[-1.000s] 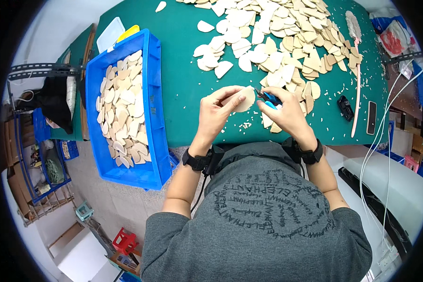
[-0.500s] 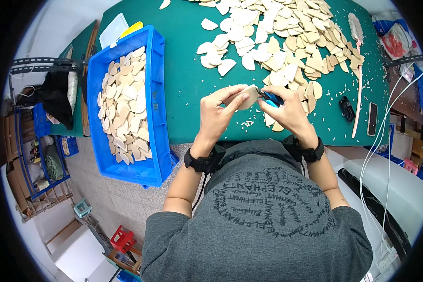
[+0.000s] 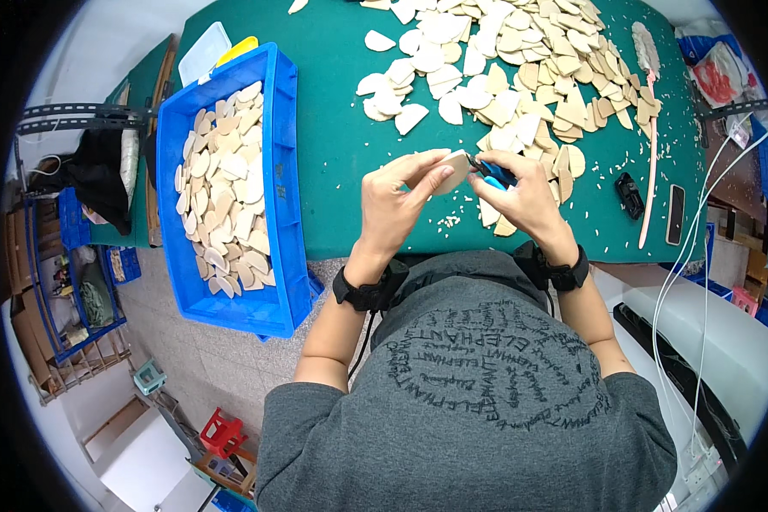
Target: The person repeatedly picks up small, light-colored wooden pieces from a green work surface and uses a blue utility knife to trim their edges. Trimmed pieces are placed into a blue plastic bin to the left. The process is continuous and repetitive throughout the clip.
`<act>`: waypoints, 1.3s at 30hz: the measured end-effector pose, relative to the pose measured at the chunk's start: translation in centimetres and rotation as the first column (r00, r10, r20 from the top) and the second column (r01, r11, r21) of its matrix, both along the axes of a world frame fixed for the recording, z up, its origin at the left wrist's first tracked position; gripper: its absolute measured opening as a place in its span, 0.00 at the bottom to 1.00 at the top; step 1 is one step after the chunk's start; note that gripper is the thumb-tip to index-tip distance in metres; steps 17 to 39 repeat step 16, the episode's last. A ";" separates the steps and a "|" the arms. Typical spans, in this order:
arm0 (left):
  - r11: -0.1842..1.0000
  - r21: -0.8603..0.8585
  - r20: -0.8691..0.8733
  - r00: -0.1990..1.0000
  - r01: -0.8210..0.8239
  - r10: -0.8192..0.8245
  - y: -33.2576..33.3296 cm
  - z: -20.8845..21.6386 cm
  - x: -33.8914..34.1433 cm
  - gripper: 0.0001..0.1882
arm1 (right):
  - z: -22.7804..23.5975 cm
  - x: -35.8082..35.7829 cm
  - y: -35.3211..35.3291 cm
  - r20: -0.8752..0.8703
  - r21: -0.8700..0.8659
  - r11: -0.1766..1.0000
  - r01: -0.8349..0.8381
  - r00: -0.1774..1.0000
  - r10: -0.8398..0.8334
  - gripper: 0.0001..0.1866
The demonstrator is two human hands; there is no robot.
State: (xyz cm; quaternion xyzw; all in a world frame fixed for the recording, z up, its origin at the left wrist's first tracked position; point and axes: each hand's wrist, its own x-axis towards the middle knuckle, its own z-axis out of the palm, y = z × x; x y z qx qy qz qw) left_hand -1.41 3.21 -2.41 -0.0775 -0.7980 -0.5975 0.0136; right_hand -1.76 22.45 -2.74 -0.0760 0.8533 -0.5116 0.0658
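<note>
Between the thumb and fingers of my left hand (image 3: 398,194) is a flat beige piece (image 3: 452,173) with a rounded edge, tilted up over the table's near side. My right hand (image 3: 520,194) is closed round the blue handles of a pair of cutting pliers (image 3: 497,177). Their dark jaws meet the right edge of the piece; whether they bite into it I cannot tell. Small pale offcuts (image 3: 449,222) lie on the green table (image 3: 341,171) under my hands. Many similar beige pieces (image 3: 563,51) are heaped beyond them.
To my left a blue crate (image 3: 288,171) holds many beige pieces. At the table's right lie a pinkish stick (image 3: 654,154) with a fluffy end, a small black object (image 3: 630,196) and a phone-like dark slab (image 3: 676,215). White cables (image 3: 687,243) hang farther right.
Both hands stay almost in place. The piece in my left hand has turned slightly, and the pliers' handles have shifted a little in my right hand.
</note>
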 end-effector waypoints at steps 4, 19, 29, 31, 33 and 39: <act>1.000 0.000 -0.012 1.000 -0.013 0.013 0.0 -0.2 0.1 0.11 | -0.1 -0.2 0.1 -0.061 0.011 1.000 -0.020 0.998 0.020 0.15; 0.999 0.047 0.050 0.999 -0.003 0.001 0.0 -0.2 0.3 0.12 | 0.1 -0.2 0.2 -0.062 -0.006 1.000 -0.030 0.998 0.029 0.15; 0.999 0.047 0.050 0.999 -0.003 0.001 0.0 -0.2 0.3 0.12 | 0.1 -0.2 0.2 -0.062 -0.006 1.000 -0.030 0.998 0.029 0.15; 0.999 0.047 0.050 0.999 -0.003 0.001 0.0 -0.2 0.3 0.12 | 0.1 -0.2 0.2 -0.062 -0.006 1.000 -0.030 0.998 0.029 0.15; 0.999 0.047 0.050 0.999 -0.003 0.001 0.0 -0.2 0.3 0.12 | 0.1 -0.2 0.2 -0.062 -0.006 1.000 -0.030 0.998 0.029 0.15; 0.999 0.047 0.050 0.999 -0.003 0.001 0.0 -0.2 0.3 0.12 | 0.1 -0.2 0.2 -0.062 -0.006 1.000 -0.030 0.998 0.029 0.15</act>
